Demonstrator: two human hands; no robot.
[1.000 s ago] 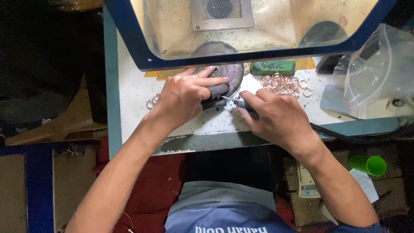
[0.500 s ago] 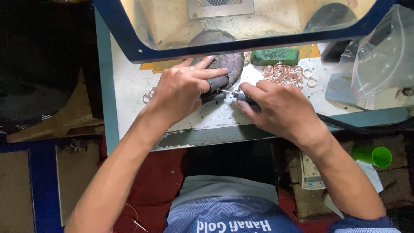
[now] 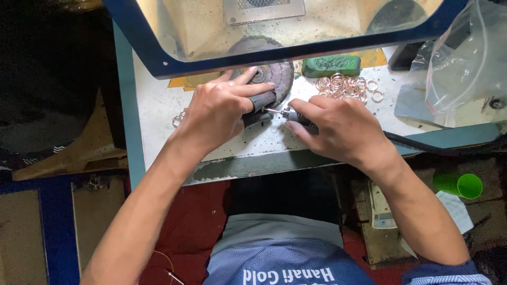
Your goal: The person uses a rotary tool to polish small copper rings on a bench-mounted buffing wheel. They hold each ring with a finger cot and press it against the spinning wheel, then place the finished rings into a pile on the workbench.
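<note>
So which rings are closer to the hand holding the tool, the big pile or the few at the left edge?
The big pile, just beyond the right hand; the few rings lie past the left hand.

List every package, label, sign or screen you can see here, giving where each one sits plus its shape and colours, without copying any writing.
Clear plastic bag: far right of the bench, crumpled, transparent with a thin red line near its top.
White device with a small pale screen: below the bench edge, under the right forearm, boxy; details too small to tell.
Printed white lettering: across the blue patterned shirt at the bottom edge.
No signs in view.
</note>
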